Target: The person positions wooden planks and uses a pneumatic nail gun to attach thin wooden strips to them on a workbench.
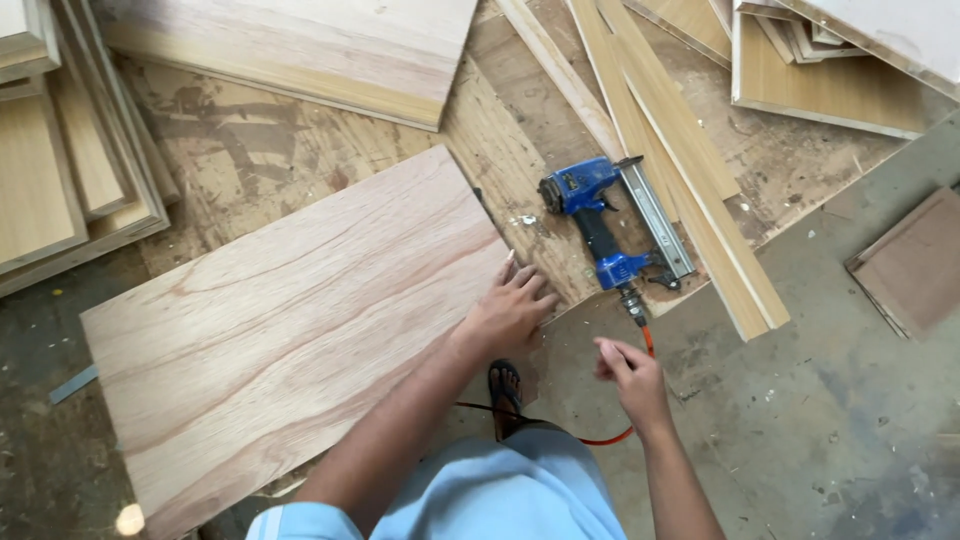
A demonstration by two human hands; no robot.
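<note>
My left hand point(508, 311) lies flat with fingers spread on the right end of a large light plywood panel point(290, 320) that rests on a worn plywood work surface point(270, 150). My right hand point(630, 378) hovers loosely curled just below a blue nail gun point(600, 225), close to its orange air hose point(640, 345) but not gripping it. The nail gun lies on the work surface beside long wooden strips point(680, 170).
Stacks of laminated boards point(60, 170) sit at the left. More panels point(830, 80) lie at the top right, and another board point(300, 50) at the top. A brown board point(915, 265) lies on the concrete floor point(800, 400). My sandalled foot point(505, 390) is below the panel.
</note>
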